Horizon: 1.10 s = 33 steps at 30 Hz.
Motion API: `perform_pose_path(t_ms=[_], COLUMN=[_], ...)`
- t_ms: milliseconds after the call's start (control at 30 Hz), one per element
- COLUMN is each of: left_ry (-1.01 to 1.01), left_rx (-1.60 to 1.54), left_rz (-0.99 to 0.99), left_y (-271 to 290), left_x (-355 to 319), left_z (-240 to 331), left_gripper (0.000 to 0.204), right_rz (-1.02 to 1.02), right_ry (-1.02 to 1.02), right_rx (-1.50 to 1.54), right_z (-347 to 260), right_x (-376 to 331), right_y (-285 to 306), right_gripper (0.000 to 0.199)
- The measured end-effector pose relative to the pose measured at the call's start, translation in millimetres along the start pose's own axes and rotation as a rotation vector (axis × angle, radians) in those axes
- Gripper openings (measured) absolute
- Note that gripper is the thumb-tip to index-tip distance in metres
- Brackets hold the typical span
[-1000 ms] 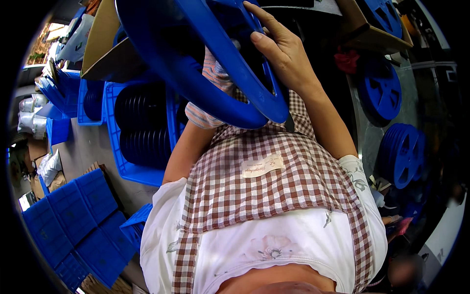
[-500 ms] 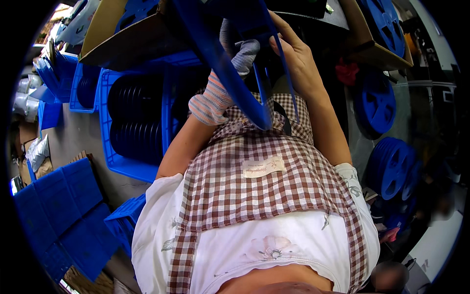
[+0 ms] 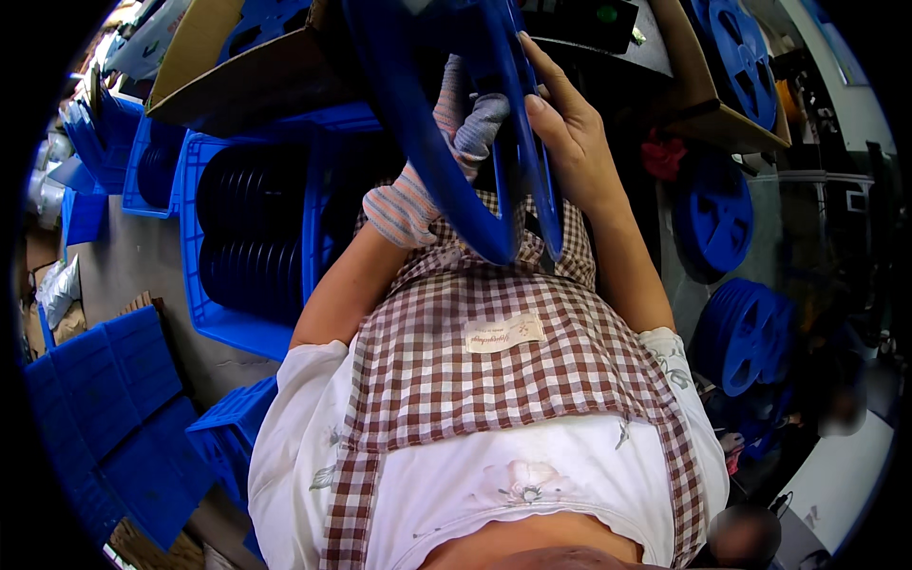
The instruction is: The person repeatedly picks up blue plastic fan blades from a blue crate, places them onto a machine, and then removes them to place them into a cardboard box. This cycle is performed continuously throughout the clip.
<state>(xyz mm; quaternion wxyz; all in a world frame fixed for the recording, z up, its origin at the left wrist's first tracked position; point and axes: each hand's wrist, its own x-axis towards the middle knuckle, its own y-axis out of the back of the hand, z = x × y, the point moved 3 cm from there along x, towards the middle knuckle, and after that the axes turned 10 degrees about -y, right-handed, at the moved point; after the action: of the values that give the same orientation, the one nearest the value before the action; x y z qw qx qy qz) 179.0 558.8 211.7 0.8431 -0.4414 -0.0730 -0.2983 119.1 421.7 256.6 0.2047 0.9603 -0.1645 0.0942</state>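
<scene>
A: The large blue reel (image 3: 446, 123) was up in front of the chest, turned nearly edge-on to the head camera, both flanges showing as two curved blue rims.

B: And the hands?

A: The right hand (image 3: 570, 142) was flat against the outer flange, fingers (image 3: 543, 76) stretched up along its face, thumb tucked at the rim. That grip was pressed onto the reel, not curled round anything else. The left hand (image 3: 446, 142), in a striped knit glove, was pushed in between the two flanges, so its grip was pinching the reel from inside. I think the fingers were wrapped near the hub, though the flange hid them.

B: Where did that leave the work?

A: By my reading, midway. The reel was lifted clear and resting on nothing, neither in the blue crate (image 3: 247, 237) packed with dark discs just to the left nor in the cardboard box (image 3: 218, 66) above it. Setting it down was not yet done.

B: Anything else around?

A: More blue reels (image 3: 750, 328) leaning off to the right, well apart from the hands, another cardboard box (image 3: 722, 104) with a reel in it at upper right, and flat blue trays (image 3: 104, 399) lying on the floor at lower left. The checked apron (image 3: 503, 380) filled the middle of the view.
</scene>
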Motion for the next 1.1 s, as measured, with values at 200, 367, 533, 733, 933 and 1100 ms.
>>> perform_pose_path(t_ms=[200, 367, 533, 733, 933, 1100], left_ry=[-0.121, -0.301, -0.067, -0.119, -0.039, -0.129], left_rx=[0.234, 1.107, 0.634, 0.289, 0.115, 0.238], left_rz=[-0.132, -0.499, -0.519, -0.709, -0.424, -0.383], left_y=[-6, 17, 16, 6, -18, -21], left_x=[2, 32, 101, 203, 257, 258], left_z=[2, 30, 65, 124, 142, 150], left_gripper=[0.051, 0.051, 0.045, 0.038, 0.034, 0.033], right_rz=[-0.007, -0.024, -0.088, 0.055, 0.054, -0.001], right_ry=[0.004, 0.076, 0.108, 0.231, 0.271, 0.106], right_rx=[-0.113, -0.353, -0.427, -0.779, -0.969, -1.066], right_z=[-15, -30, -46, -103, -145, -163], right_x=[2, 17, 71, 125, 224, 237], right_y=[12, 32, 61, 118, 148, 135], right_gripper=[0.067, 0.071, 0.07, 0.07, 0.067, 0.071])
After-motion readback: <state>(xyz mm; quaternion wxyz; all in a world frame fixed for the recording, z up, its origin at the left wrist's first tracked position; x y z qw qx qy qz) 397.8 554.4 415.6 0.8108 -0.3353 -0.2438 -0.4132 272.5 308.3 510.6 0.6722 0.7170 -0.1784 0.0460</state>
